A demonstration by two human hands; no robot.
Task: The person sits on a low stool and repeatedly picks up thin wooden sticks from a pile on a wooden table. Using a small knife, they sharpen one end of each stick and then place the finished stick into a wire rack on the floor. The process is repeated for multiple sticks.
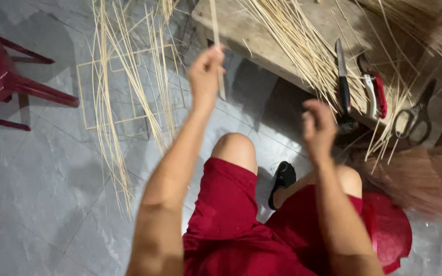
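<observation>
Left hand (205, 71): raised above the left knee, fingers pinched around a thin pale strip (217, 46) that stands near upright, its top running out of view and its lower end showing just below the fist. Right hand (317, 128): held lower, over the right knee, fingers loosely curled with the thumb near them; it is blurred, and it seems to hold nothing, though a fine sliver could be hidden. The strip thus sits in the left hand only, well apart from the right. Bench (251, 36): worn wood, ahead of the person, carrying a sheaf of strips (303, 46) laid slantwise and hanging over its near edge. Knife (344, 87): dark handle, blade pointing away, lying on the bench just right of the sheaf. Cutter (377, 94): red and white, beside the knife. Scissors (414, 117): dark handles, near the bench's right end, half among loose strips. Floor (37, 194): grey tiles, with a scatter of long strips (111, 102) to the left, lying across a flat square frame (85, 97) made of the same material. Chair (1, 76): red plastic, at the far left, partly cut off. Stool (392, 230): red, under the person, who wears red shorts and a dark sandal (282, 179)
</observation>
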